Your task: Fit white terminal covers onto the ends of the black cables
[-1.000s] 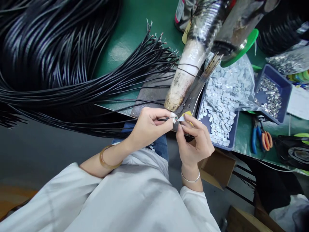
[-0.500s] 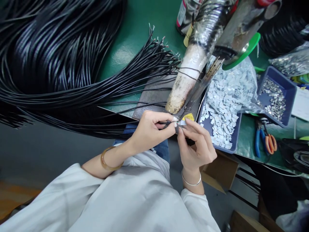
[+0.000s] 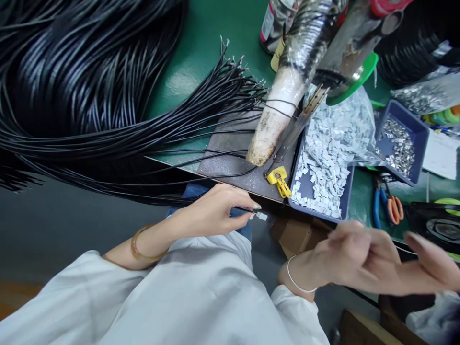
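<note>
My left hand (image 3: 219,211) pinches the end of a black cable just below the table's front edge. A small white tab (image 3: 261,216) sticks out beyond its fingertips at the cable's end. Off to the right, my right hand (image 3: 373,258) is blurred, palm up with its fingers apart, and nothing shows in it. Many black cables (image 3: 143,136) stretch from the left towards a white wrapped tube (image 3: 268,124). A yellow clip (image 3: 280,181) lies at the corner of a dark metal plate (image 3: 230,170).
A blue tray (image 3: 319,212) of small white pieces stands right of the plate, with a blue tray (image 3: 419,158) of metal parts beyond. Blue-handled pliers (image 3: 376,208) and orange-handled scissors (image 3: 395,210) lie nearby. Below is a cardboard box (image 3: 294,235).
My right hand has let go of the white tab and swung right, its fingers opening. My left hand has moved slightly down and left with the cable. The yellow clip is now uncovered.
</note>
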### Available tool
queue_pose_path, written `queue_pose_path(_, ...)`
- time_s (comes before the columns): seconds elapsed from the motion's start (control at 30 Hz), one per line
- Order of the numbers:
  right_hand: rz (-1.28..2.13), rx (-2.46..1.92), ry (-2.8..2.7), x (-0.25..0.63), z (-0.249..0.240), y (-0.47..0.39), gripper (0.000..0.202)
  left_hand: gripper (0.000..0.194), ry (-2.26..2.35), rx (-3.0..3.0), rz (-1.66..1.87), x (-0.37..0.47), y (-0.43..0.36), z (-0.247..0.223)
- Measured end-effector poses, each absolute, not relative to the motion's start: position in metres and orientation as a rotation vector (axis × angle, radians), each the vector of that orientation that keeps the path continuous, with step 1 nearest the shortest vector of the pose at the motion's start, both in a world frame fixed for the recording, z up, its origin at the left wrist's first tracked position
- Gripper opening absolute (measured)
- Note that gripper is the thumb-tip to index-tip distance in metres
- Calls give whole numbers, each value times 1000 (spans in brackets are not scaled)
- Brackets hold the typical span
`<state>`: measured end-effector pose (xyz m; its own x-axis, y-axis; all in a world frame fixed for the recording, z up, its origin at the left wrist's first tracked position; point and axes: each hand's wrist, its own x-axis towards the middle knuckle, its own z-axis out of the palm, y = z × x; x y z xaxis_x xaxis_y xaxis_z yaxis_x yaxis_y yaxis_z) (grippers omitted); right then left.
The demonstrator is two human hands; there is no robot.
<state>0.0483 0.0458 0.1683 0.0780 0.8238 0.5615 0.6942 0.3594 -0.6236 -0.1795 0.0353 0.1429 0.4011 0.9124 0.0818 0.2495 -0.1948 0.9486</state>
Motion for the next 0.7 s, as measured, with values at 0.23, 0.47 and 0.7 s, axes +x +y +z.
queue_pose_path(0.23, 220, -1619, -1948, 70, 149, 96, 13, 14, 1646, 2078, 1076, -191, 53, 127)
queue_pose_path(0.47, 242, -1528, -2355, 76, 147, 140, 8, 10, 1472, 1919, 1006, -188, 62, 135)
queue_pose_path(0.7, 117, -1609, -2607, 74, 166, 149, 10, 13, 488, 1673, 570, -180, 27, 164)
